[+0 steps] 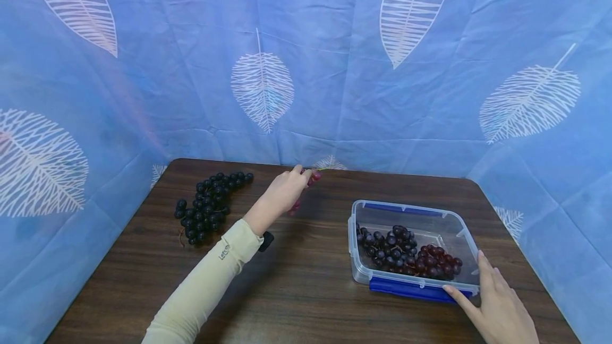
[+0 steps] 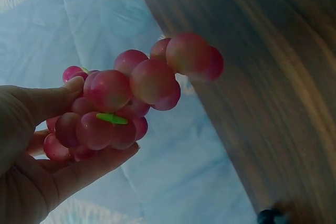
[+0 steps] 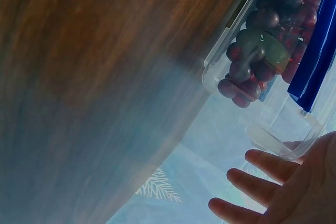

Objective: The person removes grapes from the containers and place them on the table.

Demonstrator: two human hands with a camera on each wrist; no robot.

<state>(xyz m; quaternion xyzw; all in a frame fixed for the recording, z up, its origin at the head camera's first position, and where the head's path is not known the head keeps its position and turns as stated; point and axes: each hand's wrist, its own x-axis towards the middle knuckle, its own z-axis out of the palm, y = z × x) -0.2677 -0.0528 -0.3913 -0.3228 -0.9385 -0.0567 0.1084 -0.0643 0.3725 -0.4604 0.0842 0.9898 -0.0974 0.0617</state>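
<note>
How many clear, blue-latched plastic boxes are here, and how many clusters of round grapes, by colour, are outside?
Clear, blue-latched plastic box: 1
Black grape cluster on brown table: 1
Pink grape cluster in left hand: 1
Total: 3

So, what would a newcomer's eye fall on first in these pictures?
Probably the pink grapes, large in the left wrist view, held in the fingers of the left hand. Next, perhaps, the blue clip on the near side of the clear box at the right of the table. Then the black grapes at the table's left.
</note>
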